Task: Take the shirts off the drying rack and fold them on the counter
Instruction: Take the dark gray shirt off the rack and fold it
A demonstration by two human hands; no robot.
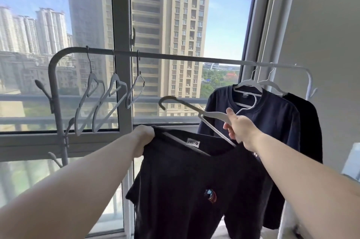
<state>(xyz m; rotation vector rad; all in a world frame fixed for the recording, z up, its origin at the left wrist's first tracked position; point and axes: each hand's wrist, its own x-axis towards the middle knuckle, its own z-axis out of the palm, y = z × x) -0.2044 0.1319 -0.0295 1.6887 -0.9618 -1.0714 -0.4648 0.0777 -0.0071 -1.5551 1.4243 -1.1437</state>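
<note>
Gripping shirt (194,180) and hanger (212,120), both hands (145,137) (239,127) were mid-removal; beyond the fingers, two shirts (272,122) remained hung, none folded

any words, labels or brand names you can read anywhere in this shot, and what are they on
None can be read in full.
White neck label on the dark shirt held by the left hand: print too blurred to read.
Round chest badge on that shirt: too small to tell.
Neck print inside the navy shirt on the rack: blurred.
The hanger in the right hand shows no text.
</note>
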